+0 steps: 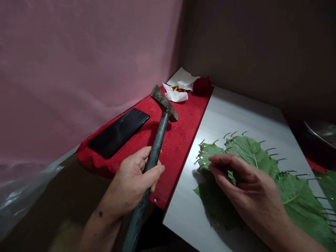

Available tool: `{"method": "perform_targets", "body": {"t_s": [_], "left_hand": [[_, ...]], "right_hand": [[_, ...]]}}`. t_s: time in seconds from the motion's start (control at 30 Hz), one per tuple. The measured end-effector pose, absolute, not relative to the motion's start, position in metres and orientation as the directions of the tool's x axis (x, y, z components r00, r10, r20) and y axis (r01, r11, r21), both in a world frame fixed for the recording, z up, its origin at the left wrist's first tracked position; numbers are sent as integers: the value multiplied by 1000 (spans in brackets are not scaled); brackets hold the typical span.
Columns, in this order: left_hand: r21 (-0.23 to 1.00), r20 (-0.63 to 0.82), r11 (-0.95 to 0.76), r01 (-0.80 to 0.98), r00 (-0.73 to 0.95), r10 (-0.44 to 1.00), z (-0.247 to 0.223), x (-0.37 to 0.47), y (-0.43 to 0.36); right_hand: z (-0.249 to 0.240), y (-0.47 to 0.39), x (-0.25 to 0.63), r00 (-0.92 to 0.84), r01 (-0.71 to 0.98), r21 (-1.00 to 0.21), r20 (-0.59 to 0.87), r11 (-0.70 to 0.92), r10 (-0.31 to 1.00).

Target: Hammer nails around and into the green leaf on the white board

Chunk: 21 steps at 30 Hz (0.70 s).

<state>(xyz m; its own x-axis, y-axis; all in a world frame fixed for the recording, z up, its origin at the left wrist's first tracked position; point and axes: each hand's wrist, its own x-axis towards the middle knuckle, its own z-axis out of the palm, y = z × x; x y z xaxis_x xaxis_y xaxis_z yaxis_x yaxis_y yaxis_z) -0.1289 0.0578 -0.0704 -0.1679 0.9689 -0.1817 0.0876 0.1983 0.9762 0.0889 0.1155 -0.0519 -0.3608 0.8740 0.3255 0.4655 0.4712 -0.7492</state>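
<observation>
My left hand (140, 173) is wrapped around the dark handle of a hammer (159, 134). Its worn metal head has one flared, blade-like end and points away from me, above a red cloth. Over the green leaves (244, 150) on a pale board, my right hand (246, 189) has thumb and forefinger pinched together. Whatever sits between those fingertips, if anything, is too small to make out. Several thin nails (231, 134) stand at a slant along the leaf edges, and some pierce the small leaf tip (210, 154) beside my right fingertips.
A black phone (119, 133) lies on the red cloth (183, 140), left of the hammer. Crumpled white tissue (176, 95) and a dark red round object (202, 86) are at the back corner. The pale board (236, 105) overlaps the table. A pink wall covering hangs on the left.
</observation>
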Motion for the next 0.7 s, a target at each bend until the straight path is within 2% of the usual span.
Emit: {"method": "perform_targets", "body": {"t_s": [0.17,0.33,0.57,0.7], "left_hand": [[981,-167,181,68,-175,970,-74,-128,58],[983,-173,182,33,-178,969,-75,-127,57],[984,-160,171,53,-168,973,-74,-128,56],[984,-162,172,45,-171,972,-76,-128,57]], "right_hand": [[-49,114,88,-316,446,-805,266,390,911],[-48,115,88,-318,504,-801,175,323,932],[-50,114,88,-407,546,-661,328,515,853],[-50,113,88,-445,561,-614,341,555,828]]}}
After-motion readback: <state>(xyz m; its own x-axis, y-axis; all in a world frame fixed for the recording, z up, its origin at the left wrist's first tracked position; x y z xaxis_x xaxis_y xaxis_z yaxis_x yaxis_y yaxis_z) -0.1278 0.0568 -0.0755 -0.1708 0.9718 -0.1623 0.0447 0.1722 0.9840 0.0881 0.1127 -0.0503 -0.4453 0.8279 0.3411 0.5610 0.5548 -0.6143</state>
